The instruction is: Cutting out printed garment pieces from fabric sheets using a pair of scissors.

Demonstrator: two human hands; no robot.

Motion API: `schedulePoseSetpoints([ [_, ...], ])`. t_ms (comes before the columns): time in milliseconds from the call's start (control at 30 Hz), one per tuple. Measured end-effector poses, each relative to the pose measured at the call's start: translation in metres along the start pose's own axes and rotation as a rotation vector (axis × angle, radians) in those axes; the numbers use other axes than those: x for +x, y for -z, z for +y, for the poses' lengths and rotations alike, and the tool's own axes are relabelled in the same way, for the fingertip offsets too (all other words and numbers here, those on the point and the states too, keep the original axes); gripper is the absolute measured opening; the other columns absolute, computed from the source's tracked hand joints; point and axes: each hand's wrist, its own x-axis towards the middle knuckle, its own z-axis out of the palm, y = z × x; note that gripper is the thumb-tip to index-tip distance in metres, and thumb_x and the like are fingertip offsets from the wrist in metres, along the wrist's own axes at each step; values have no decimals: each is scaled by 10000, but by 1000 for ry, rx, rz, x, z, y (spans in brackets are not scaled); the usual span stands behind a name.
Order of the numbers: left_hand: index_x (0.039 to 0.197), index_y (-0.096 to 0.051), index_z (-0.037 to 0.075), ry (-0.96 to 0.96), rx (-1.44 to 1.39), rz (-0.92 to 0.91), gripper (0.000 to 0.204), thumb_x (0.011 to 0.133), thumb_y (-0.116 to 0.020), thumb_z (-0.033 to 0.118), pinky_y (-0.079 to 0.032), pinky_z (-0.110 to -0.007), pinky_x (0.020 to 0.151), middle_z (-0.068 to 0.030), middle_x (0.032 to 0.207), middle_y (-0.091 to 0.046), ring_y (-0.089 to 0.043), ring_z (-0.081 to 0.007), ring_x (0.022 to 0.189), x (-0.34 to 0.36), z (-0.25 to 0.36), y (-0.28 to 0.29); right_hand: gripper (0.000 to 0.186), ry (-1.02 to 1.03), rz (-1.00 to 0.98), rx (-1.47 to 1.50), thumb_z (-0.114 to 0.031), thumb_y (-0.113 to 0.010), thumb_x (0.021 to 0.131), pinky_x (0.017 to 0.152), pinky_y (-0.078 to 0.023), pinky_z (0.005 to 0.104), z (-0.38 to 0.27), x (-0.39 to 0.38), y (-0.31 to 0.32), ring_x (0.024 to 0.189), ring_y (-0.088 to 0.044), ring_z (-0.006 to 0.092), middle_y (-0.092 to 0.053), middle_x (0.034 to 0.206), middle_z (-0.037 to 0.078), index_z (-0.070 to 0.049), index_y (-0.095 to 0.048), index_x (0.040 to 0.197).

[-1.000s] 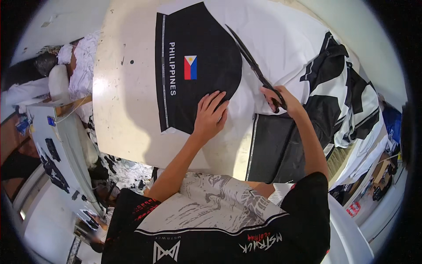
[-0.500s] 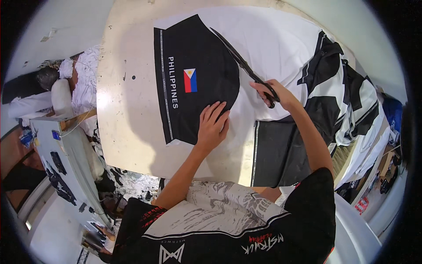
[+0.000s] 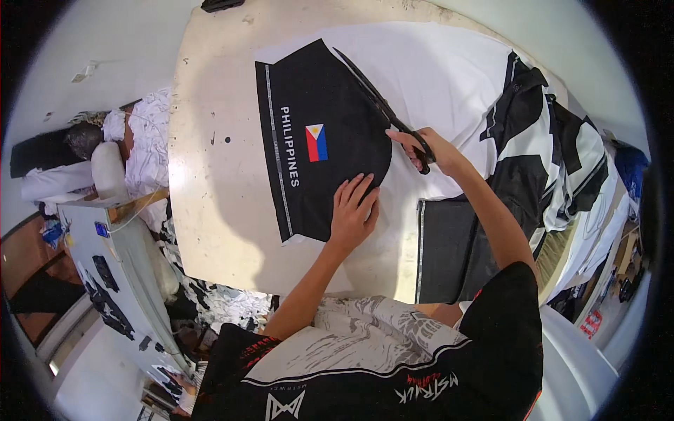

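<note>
On the table lies a flat black fabric panel [image 3: 344, 91] with a striped band on its left edge, pale lettering and a small red, blue and white flag emblem [image 3: 316, 142]. My left hand [image 3: 354, 210] rests on its near right part, fingers stretched out. In my right hand [image 3: 432, 153] are large black scissors [image 3: 375, 98], gripped by the handles. Their long blades point to the far left along the panel's curved right edge, over white fabric [image 3: 449, 77]. I cannot tell how far apart the blades stand.
A dark folded piece of fabric [image 3: 442, 245] lies near my right forearm. Black and white cut pieces [image 3: 519, 168] heap up at the table's right. White cloth bundles [image 3: 147, 140] and a grey cabinet [image 3: 133, 281] stand left of the pale table [image 3: 217, 210].
The whole view has shifted, so the table sits a little further right and lower. Against the panel, the scissors have moved slightly left and away from me. My left hand stays put on the fabric.
</note>
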Motion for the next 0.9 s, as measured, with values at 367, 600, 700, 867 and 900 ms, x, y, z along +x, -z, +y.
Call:
schedulePoseSetpoints([
  [367, 1205, -729, 97, 20, -26, -2, 331, 876, -761, 76, -374, -519, 1182, -95, 1502, -597, -528, -313, 1423, -3, -2, -1, 591, 4, 41, 56, -590, -854, 845, 497, -415, 289, -3, 6, -22, 479, -528, 120, -520, 579, -12, -141, -537, 629],
  [600, 1187, -723, 89, 22, -40, -2, 315, 874, -757, 71, -372, -530, 1182, -104, 1493, -601, -527, -328, 1419, -3, -4, 0, 580, 38, 121, 77, -583, -872, 830, 500, -427, 300, -5, 21, -50, 482, -521, 122, -536, 594, -3, -133, -560, 638],
  [700, 1190, -713, 86, 0, -68, 24, 315, 877, -752, 69, -368, -544, 1184, -111, 1485, -605, -526, -338, 1417, -4, -4, 0, 582, 27, 101, 126, -578, -868, 838, 517, -435, 297, -6, 17, -57, 503, -536, 126, -548, 610, 0, -120, -564, 646],
  [867, 1189, -718, 84, 9, -77, 13, 306, 884, -749, 82, -367, -541, 1186, -109, 1481, -610, -528, -337, 1416, -3, -5, 2, 580, 26, 68, 260, -585, -867, 836, 532, -443, 295, -18, 17, -68, 523, -547, 128, -545, 612, -2, -127, -564, 649],
  [900, 1192, -720, 84, 10, -74, 11, 306, 887, -747, 87, -366, -538, 1187, -108, 1479, -612, -528, -336, 1416, -3, -6, 2, 578, 9, 85, 242, -590, -866, 834, 534, -445, 293, -19, 20, -69, 523, -547, 126, -541, 612, -5, -131, -565, 653],
])
